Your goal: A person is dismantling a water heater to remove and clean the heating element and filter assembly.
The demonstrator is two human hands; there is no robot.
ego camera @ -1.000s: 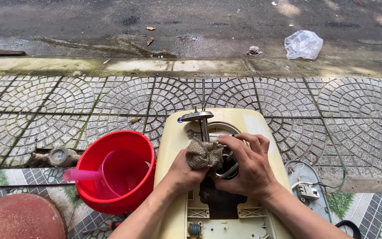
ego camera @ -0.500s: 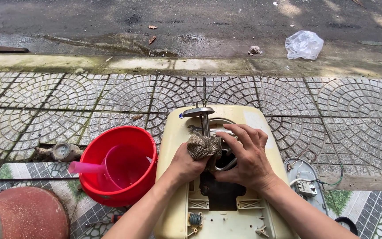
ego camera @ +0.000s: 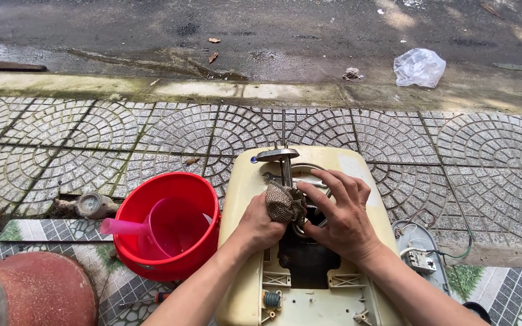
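A cream plastic appliance housing [ego camera: 243, 199] lies on the paved ground in front of me, with a dark opening in its middle and a metal shaft [ego camera: 285, 166] standing up from it. My left hand [ego camera: 258, 226] grips a brownish mesh rag [ego camera: 284, 204] pressed against the base of the shaft. My right hand [ego camera: 342, 217] rests over the round opening beside the rag, fingers curled around a metal part there. What lies under the hands is hidden.
A red bucket [ego camera: 134, 211] with a pink scoop [ego camera: 152, 226] inside stands left of the housing. A round reddish object [ego camera: 37, 290] is at bottom left. A grey cover with wires [ego camera: 421, 256] lies to the right. A kerb and wet road run beyond, with a plastic bag [ego camera: 418, 66].
My hands have shifted slightly on the housing, the rag moving a little lower against the shaft. The view has crept closer.
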